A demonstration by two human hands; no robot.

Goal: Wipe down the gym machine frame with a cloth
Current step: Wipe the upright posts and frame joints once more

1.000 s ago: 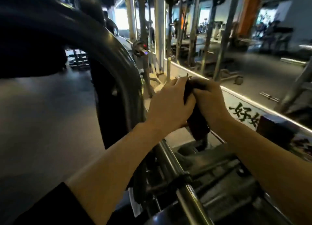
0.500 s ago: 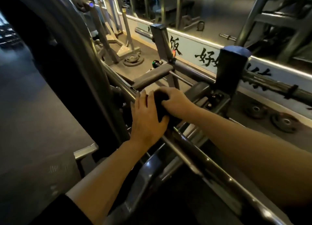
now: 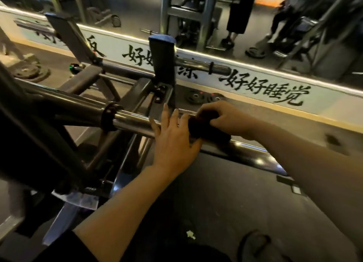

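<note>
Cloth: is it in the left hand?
No, the right hand grips the dark cloth on the chrome bar.

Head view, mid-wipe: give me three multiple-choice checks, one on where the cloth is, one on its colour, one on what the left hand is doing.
1. Where is the cloth?
A. On the floor
B. On the chrome bar, under the right hand
C. Draped over the upright pad

2. What colour is the cloth?
A. White
B. Yellow
C. Dark, near black

3. How is the left hand?
A. Fingers straight, resting on the bar beside the cloth
B. Curled in a fist away from the bar
C. Holding a spray bottle

Answers:
1 B: the right hand grips the cloth on the chrome bar.
2 C: the cloth shows dark, near black, against the shiny bar.
3 A: the left hand lies across the bar with its fingers extended, just left of the cloth.
</note>
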